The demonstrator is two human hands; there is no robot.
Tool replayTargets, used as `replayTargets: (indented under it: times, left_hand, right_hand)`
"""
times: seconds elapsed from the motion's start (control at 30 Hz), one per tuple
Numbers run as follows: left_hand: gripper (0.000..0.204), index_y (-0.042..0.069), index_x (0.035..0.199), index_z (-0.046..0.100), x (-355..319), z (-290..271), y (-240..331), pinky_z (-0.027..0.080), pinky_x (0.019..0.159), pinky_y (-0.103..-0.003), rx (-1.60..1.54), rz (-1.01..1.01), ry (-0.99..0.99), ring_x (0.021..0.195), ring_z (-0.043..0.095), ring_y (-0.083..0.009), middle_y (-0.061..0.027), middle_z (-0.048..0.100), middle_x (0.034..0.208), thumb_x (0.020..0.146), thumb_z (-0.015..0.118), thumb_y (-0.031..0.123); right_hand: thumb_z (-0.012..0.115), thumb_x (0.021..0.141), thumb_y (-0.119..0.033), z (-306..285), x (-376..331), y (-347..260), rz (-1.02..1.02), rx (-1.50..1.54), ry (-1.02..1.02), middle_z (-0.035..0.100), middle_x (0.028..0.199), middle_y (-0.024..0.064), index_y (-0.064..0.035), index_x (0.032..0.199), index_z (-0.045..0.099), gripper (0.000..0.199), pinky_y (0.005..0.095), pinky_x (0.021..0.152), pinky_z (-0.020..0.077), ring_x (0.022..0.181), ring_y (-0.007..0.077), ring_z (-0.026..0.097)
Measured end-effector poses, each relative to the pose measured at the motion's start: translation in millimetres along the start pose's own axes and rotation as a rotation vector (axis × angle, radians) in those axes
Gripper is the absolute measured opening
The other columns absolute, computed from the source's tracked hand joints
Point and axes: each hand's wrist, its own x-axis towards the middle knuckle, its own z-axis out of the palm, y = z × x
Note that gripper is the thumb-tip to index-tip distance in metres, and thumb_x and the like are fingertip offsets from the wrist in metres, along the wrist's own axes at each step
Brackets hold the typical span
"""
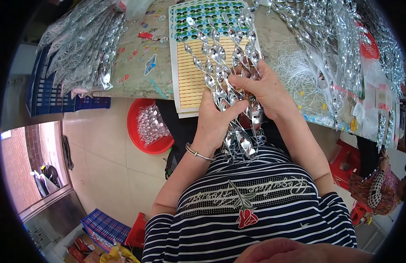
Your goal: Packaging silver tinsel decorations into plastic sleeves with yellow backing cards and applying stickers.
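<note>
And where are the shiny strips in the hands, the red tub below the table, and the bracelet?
Shiny strips (220, 72): head view, on a silver twist mid-bunch.
Red tub (133, 126): head view, on its left side.
Bracelet (197, 154): head view, on its band.

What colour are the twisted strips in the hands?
The twisted strips are shiny silver, clearest in the head view.

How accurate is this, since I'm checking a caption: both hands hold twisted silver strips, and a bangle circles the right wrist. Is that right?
One slip: the head view shows the bangle circling the left wrist, not the right. The left hand and right hand do both hold the twisted silver strips.
</note>
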Motion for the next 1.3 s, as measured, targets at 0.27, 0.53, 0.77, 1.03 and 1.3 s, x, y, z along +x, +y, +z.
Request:
replayTargets:
  times: [0.27,0.53,0.77,1.03,1.3]
  left_hand:
    - [0.045,0.001,0.118,0.047,-5.1,0.1,-0.1,0.051,0.08,-0.027,-0.137,-0.031,-0.02,0.092,0.059,-0.0112,-0.0052,0.06,0.107,0.08,0.071,-0.002]
    - [0.043,0.001,0.118,0.049,1.0,0.0,-3.2,0.052,0.077,-0.026,-0.157,-0.073,-0.004,0.09,0.06,-0.0108,-0.0046,0.061,0.107,0.08,0.07,-0.002]
    - [0.032,0.001,0.107,0.057,-8.6,-4.1,17.2,0.054,0.068,-0.027,-0.113,-0.152,0.071,0.079,0.065,-0.0144,-0.0071,0.066,0.093,0.079,0.071,0.003]
    - [0.056,-0.004,0.111,0.052,-4.4,-2.9,-22.5,0.047,0.084,-0.03,0.021,0.186,0.157,0.095,0.058,-0.0189,-0.012,0.062,0.1,0.065,0.079,0.013]
    - [0.047,-0.005,0.097,0.055,-33.0,1.7,13.6,0.05,0.075,-0.031,-0.132,0.241,0.32,0.084,0.061,-0.02,-0.0124,0.063,0.089,0.059,0.079,0.008]
  right_hand:
    - [0.073,0.08,-0.009,3.1,-7.1,1.2,0.031,0.057,0.008,0.064,0.094,0.0049,-0.0026,0.111,0.055,0.036,0.0248,0.071,0.0502,0.081,0.0111,0.062]
    - [0.074,0.081,-0.011,1.7,-7.7,-4.3,0.013,0.126,-0.014,0.065,0.095,0.0059,-0.0032,0.112,0.055,0.038,0.0275,0.075,0.0509,0.085,0.0133,0.063]
    - [0.075,0.077,-0.015,5.4,2.7,9.0,0.026,-0.16,0.029,0.064,0.098,0.0092,-0.0011,0.113,0.056,0.043,0.0297,0.075,0.0505,0.086,0.0177,0.063]
    - [0.069,0.082,-0.031,-40.8,14.2,26.1,0.051,-0.142,0.042,0.062,0.112,0.0077,-0.0042,0.12,0.057,0.048,0.0322,0.083,0.0461,0.098,0.0185,0.06]
    - [0.074,0.077,-0.037,-28.3,33.9,9.1,0.075,-0.16,-0.119,0.062,0.109,0.0059,-0.0045,0.115,0.061,0.052,0.0315,0.088,0.0411,0.099,0.0166,0.056]
